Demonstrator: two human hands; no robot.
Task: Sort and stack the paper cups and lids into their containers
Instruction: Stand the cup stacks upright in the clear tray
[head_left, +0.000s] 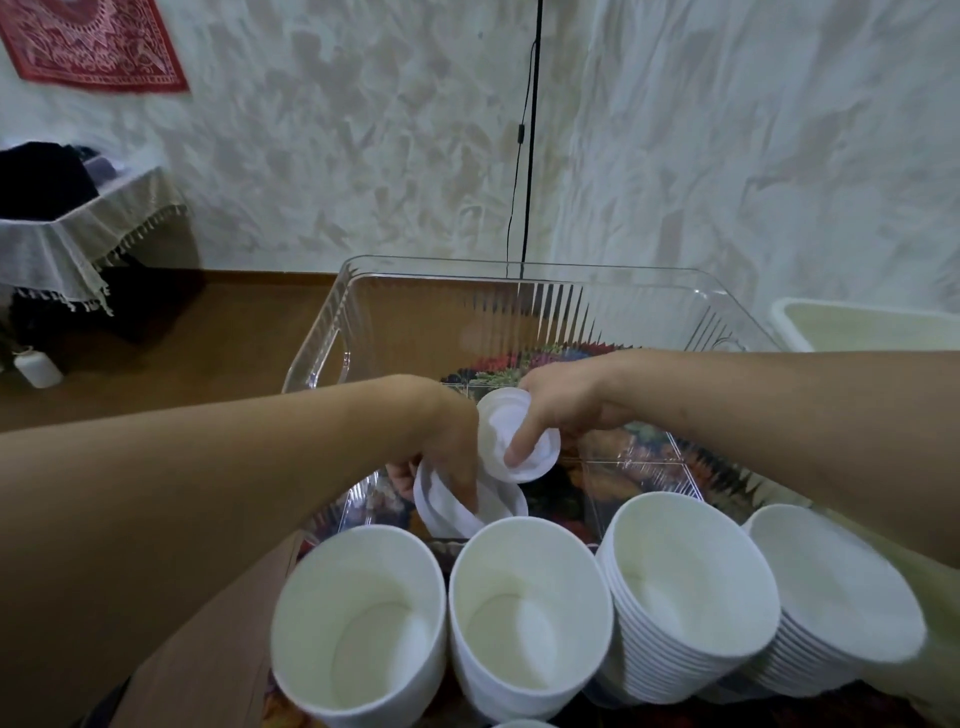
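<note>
Both my hands reach into a clear plastic bin (332, 332). My right hand (566, 410) grips a white lid (514, 441) held tilted above the bin's floor, a finger pressed on its top. My left hand (452, 447) holds a small stack of white lids (457, 504) low at the bin's near left corner. In front of the bin stand several stacks of white paper cups: one at the left (358, 623), one in the middle (530, 613), two taller tilted stacks at the right (685, 587) and far right (831, 597).
The bin sits on a flowered cloth (613, 452) over a brown table (208, 332). A cream tub (862, 325) stands at the back right. A black cable (530, 135) hangs down the wall behind. A cloth-covered side table (67, 239) and a small white bottle (36, 366) are at the left.
</note>
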